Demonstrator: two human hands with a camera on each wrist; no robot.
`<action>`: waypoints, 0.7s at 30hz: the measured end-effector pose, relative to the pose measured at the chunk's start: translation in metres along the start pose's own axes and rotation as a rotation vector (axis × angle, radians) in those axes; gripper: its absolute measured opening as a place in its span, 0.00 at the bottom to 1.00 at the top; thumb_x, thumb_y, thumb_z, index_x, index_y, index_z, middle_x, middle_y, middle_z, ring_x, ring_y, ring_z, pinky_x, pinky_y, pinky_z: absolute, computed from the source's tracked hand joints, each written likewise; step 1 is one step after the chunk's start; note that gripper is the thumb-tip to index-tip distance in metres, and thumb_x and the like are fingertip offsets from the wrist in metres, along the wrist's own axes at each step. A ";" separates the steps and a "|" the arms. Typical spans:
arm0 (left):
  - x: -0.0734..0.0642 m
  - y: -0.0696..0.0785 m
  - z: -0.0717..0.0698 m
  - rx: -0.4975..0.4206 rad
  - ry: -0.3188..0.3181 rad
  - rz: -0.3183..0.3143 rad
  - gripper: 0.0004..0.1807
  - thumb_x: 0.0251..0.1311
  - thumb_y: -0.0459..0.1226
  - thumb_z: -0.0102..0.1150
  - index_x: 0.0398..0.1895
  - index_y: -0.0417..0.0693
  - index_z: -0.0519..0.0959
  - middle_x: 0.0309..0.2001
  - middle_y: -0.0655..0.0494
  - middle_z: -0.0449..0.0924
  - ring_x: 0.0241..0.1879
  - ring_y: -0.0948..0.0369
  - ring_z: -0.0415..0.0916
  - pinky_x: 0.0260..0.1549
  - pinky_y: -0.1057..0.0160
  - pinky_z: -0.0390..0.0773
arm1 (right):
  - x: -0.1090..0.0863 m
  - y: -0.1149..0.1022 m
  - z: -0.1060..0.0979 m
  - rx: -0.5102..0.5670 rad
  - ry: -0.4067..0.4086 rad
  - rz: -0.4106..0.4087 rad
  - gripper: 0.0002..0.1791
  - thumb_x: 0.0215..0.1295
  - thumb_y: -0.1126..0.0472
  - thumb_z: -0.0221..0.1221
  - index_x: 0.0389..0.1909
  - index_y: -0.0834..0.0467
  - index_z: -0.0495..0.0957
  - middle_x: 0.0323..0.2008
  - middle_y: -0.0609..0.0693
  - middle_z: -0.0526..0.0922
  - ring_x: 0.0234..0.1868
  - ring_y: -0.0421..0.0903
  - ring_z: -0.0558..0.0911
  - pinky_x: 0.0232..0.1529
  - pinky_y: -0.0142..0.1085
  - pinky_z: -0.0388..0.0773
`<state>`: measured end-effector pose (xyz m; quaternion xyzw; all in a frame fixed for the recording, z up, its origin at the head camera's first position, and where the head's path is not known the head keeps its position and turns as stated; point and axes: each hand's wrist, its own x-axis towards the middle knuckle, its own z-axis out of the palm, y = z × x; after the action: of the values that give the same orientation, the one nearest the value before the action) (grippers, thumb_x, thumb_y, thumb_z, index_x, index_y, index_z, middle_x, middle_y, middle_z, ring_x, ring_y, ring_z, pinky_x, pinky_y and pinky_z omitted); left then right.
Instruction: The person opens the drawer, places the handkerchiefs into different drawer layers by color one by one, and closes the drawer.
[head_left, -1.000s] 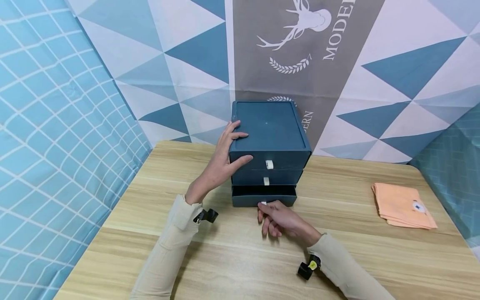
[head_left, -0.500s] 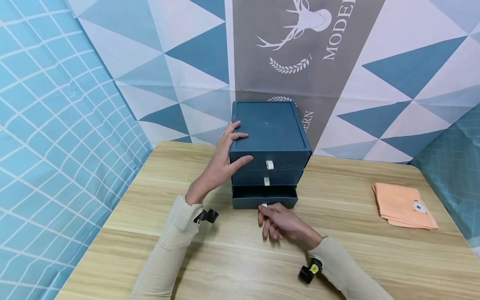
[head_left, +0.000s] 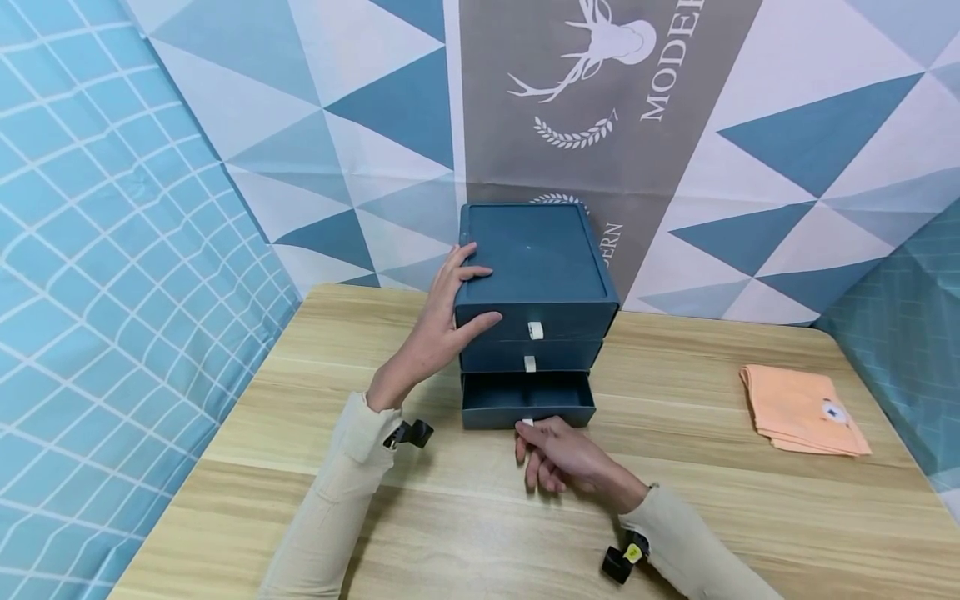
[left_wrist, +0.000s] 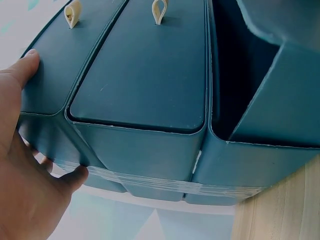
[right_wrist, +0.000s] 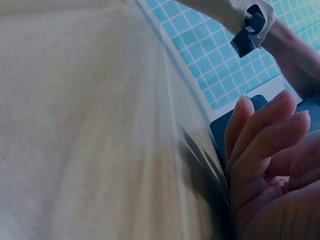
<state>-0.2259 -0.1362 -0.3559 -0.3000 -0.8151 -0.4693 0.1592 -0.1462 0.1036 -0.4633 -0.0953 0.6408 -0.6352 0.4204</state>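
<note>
A dark blue drawer cabinet (head_left: 532, 258) with three stacked drawers stands at the table's back. My left hand (head_left: 442, 321) rests on its upper left corner, fingers spread over the top edge and thumb against the top drawer's front. The bottom drawer (head_left: 487, 418) is pulled partway out, and the visible inside looks bare. With thumb and fingers, my right hand (head_left: 558, 454) pinches the small white pull tab (head_left: 528, 422) on its front. In the left wrist view the upper two drawers are shut and the bottom drawer (left_wrist: 295, 95) juts out. The right wrist view hides the tab behind curled fingers (right_wrist: 272, 135).
A folded orange cloth (head_left: 802, 408) lies on the wooden table (head_left: 675, 400) to the right. Behind the cabinet hangs a patterned backdrop (head_left: 397, 108), and a blue checked sheet (head_left: 112, 250) is on the left. Clear tape (left_wrist: 165, 181) wraps the cabinet.
My right hand has moved slightly towards me, drawing the bottom drawer further out so more of its inside shows. My left hand has kept its place on the cabinet.
</note>
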 end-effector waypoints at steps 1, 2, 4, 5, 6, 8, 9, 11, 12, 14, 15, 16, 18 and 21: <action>0.000 0.000 0.000 -0.001 -0.001 -0.001 0.29 0.68 0.52 0.59 0.67 0.55 0.67 0.80 0.60 0.43 0.79 0.60 0.28 0.70 0.35 0.41 | -0.001 0.001 0.001 0.003 0.001 0.003 0.26 0.80 0.46 0.43 0.36 0.66 0.74 0.18 0.53 0.82 0.10 0.38 0.73 0.10 0.28 0.65; 0.000 0.000 0.000 -0.001 -0.001 0.001 0.29 0.68 0.53 0.59 0.67 0.55 0.67 0.80 0.59 0.43 0.79 0.60 0.28 0.70 0.35 0.41 | -0.001 0.001 0.001 0.011 0.001 0.008 0.26 0.80 0.46 0.43 0.36 0.66 0.74 0.18 0.53 0.82 0.10 0.38 0.73 0.10 0.28 0.65; 0.000 0.000 0.000 -0.007 -0.003 -0.001 0.29 0.68 0.54 0.58 0.67 0.56 0.66 0.80 0.59 0.43 0.79 0.61 0.28 0.70 0.36 0.41 | -0.002 0.003 0.002 0.021 -0.001 0.011 0.26 0.80 0.46 0.44 0.36 0.66 0.74 0.18 0.53 0.82 0.10 0.38 0.73 0.10 0.28 0.66; 0.000 0.000 0.000 -0.009 -0.004 -0.003 0.29 0.68 0.54 0.58 0.67 0.56 0.66 0.80 0.59 0.42 0.79 0.62 0.28 0.70 0.36 0.41 | -0.002 0.003 0.002 0.025 -0.002 0.011 0.26 0.80 0.46 0.44 0.36 0.66 0.74 0.18 0.53 0.82 0.10 0.38 0.73 0.10 0.28 0.66; 0.000 0.000 0.000 -0.010 -0.004 -0.003 0.29 0.68 0.55 0.58 0.67 0.56 0.66 0.80 0.59 0.42 0.79 0.63 0.28 0.71 0.36 0.41 | -0.002 0.004 0.002 0.026 -0.004 0.010 0.26 0.80 0.46 0.44 0.36 0.65 0.74 0.18 0.53 0.82 0.10 0.38 0.73 0.10 0.28 0.66; 0.000 0.000 0.000 -0.012 -0.005 -0.005 0.29 0.68 0.55 0.58 0.67 0.57 0.66 0.80 0.60 0.42 0.78 0.63 0.27 0.70 0.36 0.41 | -0.003 0.005 0.003 0.032 -0.008 0.009 0.26 0.80 0.45 0.44 0.36 0.65 0.74 0.17 0.52 0.81 0.10 0.38 0.73 0.10 0.29 0.66; 0.000 0.001 0.000 -0.012 -0.006 -0.006 0.29 0.68 0.55 0.58 0.67 0.57 0.66 0.80 0.61 0.42 0.78 0.63 0.27 0.70 0.36 0.41 | -0.004 0.005 0.003 0.034 -0.010 0.008 0.26 0.80 0.45 0.44 0.36 0.65 0.74 0.17 0.52 0.81 0.10 0.38 0.73 0.10 0.29 0.66; -0.001 0.001 0.000 -0.009 -0.004 -0.007 0.29 0.67 0.54 0.59 0.67 0.57 0.66 0.80 0.61 0.42 0.79 0.62 0.28 0.70 0.36 0.41 | -0.004 0.005 0.004 0.035 -0.011 0.007 0.26 0.80 0.46 0.44 0.36 0.66 0.74 0.17 0.52 0.81 0.10 0.37 0.73 0.10 0.29 0.66; -0.001 0.000 0.000 -0.006 -0.004 -0.007 0.29 0.68 0.54 0.59 0.67 0.57 0.66 0.80 0.62 0.42 0.79 0.61 0.28 0.70 0.35 0.41 | -0.005 0.005 0.004 0.035 -0.011 0.008 0.26 0.80 0.46 0.44 0.36 0.66 0.74 0.17 0.52 0.81 0.10 0.37 0.73 0.10 0.29 0.66; -0.001 0.000 0.000 -0.001 -0.003 -0.004 0.29 0.68 0.54 0.59 0.68 0.57 0.66 0.80 0.61 0.42 0.79 0.59 0.28 0.70 0.36 0.41 | -0.006 0.005 0.005 0.031 -0.010 0.009 0.26 0.80 0.46 0.43 0.36 0.65 0.74 0.17 0.52 0.81 0.10 0.37 0.73 0.10 0.28 0.66; -0.001 0.000 0.000 0.002 -0.001 -0.001 0.29 0.68 0.54 0.59 0.67 0.57 0.66 0.80 0.61 0.42 0.79 0.58 0.29 0.70 0.36 0.41 | -0.006 0.005 0.005 0.030 -0.010 0.009 0.26 0.80 0.46 0.43 0.36 0.65 0.74 0.17 0.51 0.81 0.10 0.37 0.73 0.10 0.28 0.66; -0.001 0.000 0.000 0.005 -0.001 0.000 0.29 0.68 0.54 0.58 0.68 0.57 0.66 0.80 0.61 0.42 0.79 0.57 0.29 0.70 0.36 0.41 | -0.007 0.005 0.006 0.030 -0.010 0.010 0.25 0.80 0.47 0.43 0.35 0.65 0.74 0.17 0.51 0.81 0.10 0.37 0.73 0.10 0.28 0.66; -0.001 0.000 0.000 0.005 -0.002 0.002 0.29 0.68 0.54 0.58 0.68 0.57 0.66 0.80 0.61 0.42 0.79 0.57 0.29 0.71 0.36 0.41 | -0.008 0.006 0.007 0.032 -0.011 0.013 0.25 0.80 0.47 0.43 0.35 0.65 0.74 0.17 0.51 0.81 0.10 0.37 0.73 0.10 0.28 0.66; -0.001 0.001 0.000 0.000 -0.002 0.000 0.29 0.68 0.54 0.58 0.68 0.57 0.66 0.80 0.60 0.42 0.79 0.58 0.29 0.71 0.36 0.41 | -0.010 0.008 0.008 0.041 -0.014 0.016 0.25 0.80 0.47 0.43 0.35 0.64 0.74 0.17 0.51 0.81 0.10 0.37 0.73 0.09 0.28 0.65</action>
<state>-0.2246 -0.1365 -0.3557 -0.3004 -0.8154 -0.4688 0.1582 -0.1312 0.1053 -0.4645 -0.0860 0.6253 -0.6441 0.4321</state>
